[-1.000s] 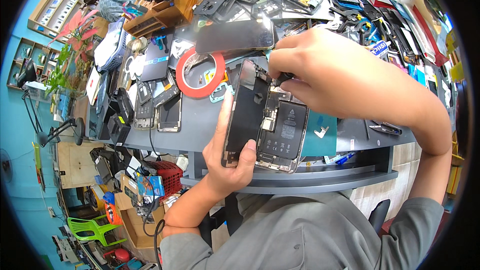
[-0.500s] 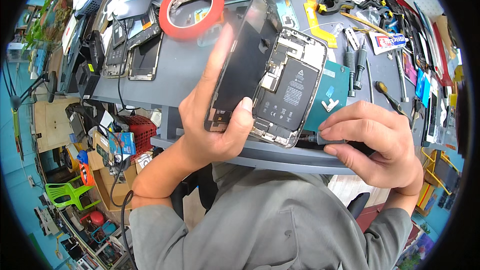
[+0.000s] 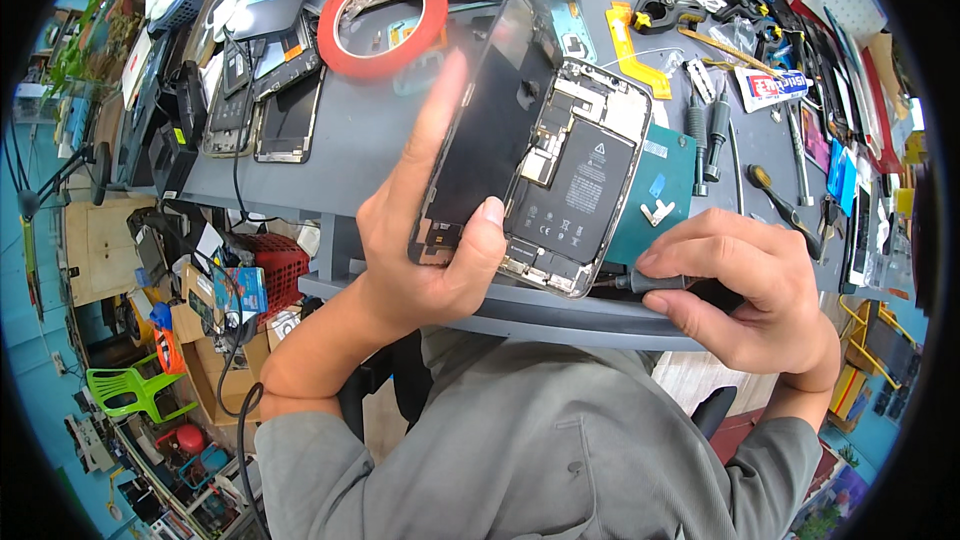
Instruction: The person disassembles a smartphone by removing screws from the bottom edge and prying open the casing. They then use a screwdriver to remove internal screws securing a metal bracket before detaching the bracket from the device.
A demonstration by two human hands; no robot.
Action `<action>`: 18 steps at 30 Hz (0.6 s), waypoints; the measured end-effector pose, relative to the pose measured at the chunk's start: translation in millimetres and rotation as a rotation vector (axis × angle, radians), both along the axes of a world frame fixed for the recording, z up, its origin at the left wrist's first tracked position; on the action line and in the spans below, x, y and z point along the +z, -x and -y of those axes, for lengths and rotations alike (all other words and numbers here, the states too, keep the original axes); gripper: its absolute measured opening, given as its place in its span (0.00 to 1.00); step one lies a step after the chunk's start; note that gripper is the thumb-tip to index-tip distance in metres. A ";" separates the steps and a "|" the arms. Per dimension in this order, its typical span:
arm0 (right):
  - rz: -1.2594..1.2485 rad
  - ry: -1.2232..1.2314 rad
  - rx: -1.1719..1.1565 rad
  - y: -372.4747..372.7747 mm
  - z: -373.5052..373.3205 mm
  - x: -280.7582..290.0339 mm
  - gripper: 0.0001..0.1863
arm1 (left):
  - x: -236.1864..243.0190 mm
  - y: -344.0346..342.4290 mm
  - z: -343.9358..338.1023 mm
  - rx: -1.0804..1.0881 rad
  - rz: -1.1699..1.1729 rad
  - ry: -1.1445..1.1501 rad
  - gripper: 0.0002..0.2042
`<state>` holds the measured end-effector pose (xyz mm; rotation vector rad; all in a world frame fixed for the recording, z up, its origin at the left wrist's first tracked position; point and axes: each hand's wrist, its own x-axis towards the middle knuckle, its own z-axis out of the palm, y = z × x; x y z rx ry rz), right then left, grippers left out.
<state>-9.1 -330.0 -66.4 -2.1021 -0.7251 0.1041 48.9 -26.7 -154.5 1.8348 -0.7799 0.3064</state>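
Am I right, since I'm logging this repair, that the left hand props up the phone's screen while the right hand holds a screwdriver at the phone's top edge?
Not quite: in the head view the right hand holds the screwdriver at the phone's bottom corner, nearest the person. The left hand does prop up the screen.

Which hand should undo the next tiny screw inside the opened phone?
Probably the right hand: it already grips the screwdriver, its tip at the opened phone's lower edge. The left hand is busy propping up the lifted screen.

A cluttered grey workbench (image 3: 350,155) stands above a floor with a green plastic chair (image 3: 130,390).
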 end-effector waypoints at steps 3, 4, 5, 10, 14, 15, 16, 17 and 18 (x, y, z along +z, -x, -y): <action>0.025 -0.040 -0.040 -5.4 7.1 6.2 0.11 | 4.5 3.8 -1.4 0.013 -0.040 -0.015 0.40; 0.019 -0.049 -0.057 -7.3 12.3 11.1 0.12 | 2.3 3.7 -0.6 0.012 -0.040 0.000 0.40; 0.013 -0.056 -0.072 -9.8 17.7 16.2 0.13 | 1.1 3.5 -0.3 0.011 -0.040 0.015 0.40; -0.427 -0.280 -0.337 -38.4 3.6 21.0 0.17 | 2.2 2.0 1.5 -0.002 -0.013 0.016 0.41; -0.328 0.113 -0.315 -77.7 -15.0 14.9 0.17 | 2.9 2.4 -0.9 0.004 -0.025 -0.005 0.42; -0.202 0.160 -0.291 -85.9 -15.5 4.1 0.16 | 3.1 1.6 0.0 0.002 -0.020 -0.003 0.42; -0.221 0.197 -0.304 -90.9 -19.6 7.5 0.16 | 4.0 1.9 0.3 0.003 -0.015 -0.004 0.42; -0.240 0.234 -0.316 -95.7 -27.2 12.8 0.16 | 4.4 2.0 0.5 0.005 -0.011 -0.004 0.42; -0.259 0.271 -0.327 -98.8 -31.4 16.5 0.16 | 2.9 1.8 0.4 -0.006 -0.031 0.014 0.42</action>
